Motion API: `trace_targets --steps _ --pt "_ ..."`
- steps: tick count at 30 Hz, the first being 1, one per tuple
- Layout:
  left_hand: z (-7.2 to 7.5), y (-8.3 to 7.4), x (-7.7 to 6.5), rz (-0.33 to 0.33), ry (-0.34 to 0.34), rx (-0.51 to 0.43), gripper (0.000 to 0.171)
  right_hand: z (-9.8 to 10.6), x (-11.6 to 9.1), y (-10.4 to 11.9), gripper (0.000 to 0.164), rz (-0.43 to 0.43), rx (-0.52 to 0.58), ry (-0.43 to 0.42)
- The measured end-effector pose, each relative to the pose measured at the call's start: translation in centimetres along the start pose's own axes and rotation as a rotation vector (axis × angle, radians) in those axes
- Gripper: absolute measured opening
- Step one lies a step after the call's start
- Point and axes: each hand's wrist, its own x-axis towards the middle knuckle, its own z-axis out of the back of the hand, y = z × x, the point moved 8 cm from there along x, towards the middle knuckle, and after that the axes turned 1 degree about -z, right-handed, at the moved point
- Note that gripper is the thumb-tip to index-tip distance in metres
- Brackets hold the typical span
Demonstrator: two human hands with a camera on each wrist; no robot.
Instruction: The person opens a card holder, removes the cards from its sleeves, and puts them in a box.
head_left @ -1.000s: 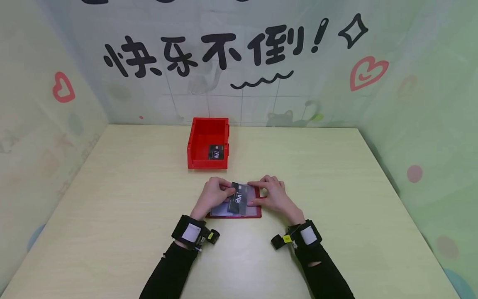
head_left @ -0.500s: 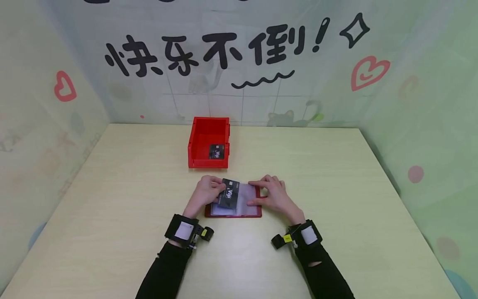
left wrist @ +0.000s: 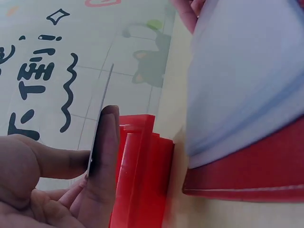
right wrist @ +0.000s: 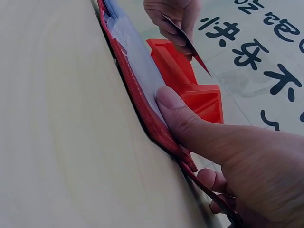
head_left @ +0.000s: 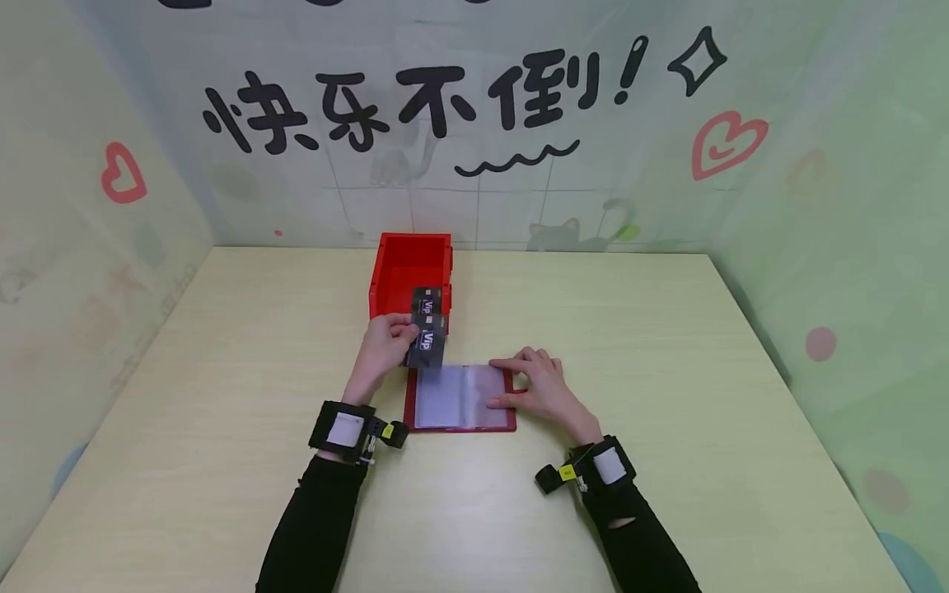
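Note:
My left hand [head_left: 384, 347] pinches a black VIP card [head_left: 427, 346] between thumb and fingers, over the near edge of the red bin [head_left: 396, 280]. From the left wrist view the card [left wrist: 98, 128] shows edge-on. Another black VIP card [head_left: 425, 298] is visible in the bin, partly covered by the held one. Below lies a red card holder [head_left: 410, 408], spread open at its clear sleeves [head_left: 437, 403]. My right hand [head_left: 543, 389] holds its right side, the thumb [right wrist: 173, 102] pressing on the sleeves and the other fingers at its edge.
The bin stands behind the card holder on a pale wooden table [head_left: 593, 329]. Printed walls [head_left: 830, 247] close in the back and sides. A thin red strap [right wrist: 209, 192] hangs from the holder by my right fingers.
My left hand has drawn the card off the sleeves, leftward and then away from me to the bin's near edge. The right hand has stayed on the card holder.

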Motion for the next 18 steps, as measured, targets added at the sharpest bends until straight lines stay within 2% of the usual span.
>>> trace_targets --steps 6,11,15,18 --pt "1.4 -1.3 2.0 -0.048 -0.08 -0.051 0.042 -0.1 0.0 -0.1 0.064 -0.002 0.002 0.006" --pt "1.8 -2.0 3.3 -0.032 -0.148 -0.078 0.046 -0.2 0.0 -0.2 0.064 -0.011 0.006 0.019" --pt "1.9 -2.4 4.3 -0.021 -0.199 -0.047 0.05 -0.2 0.0 -0.1 0.064 -0.013 0.012 0.026" --pt "1.7 -2.9 5.0 -0.049 -0.212 0.012 0.051 -0.1 0.0 -0.1 0.064 -0.013 0.007 0.025"
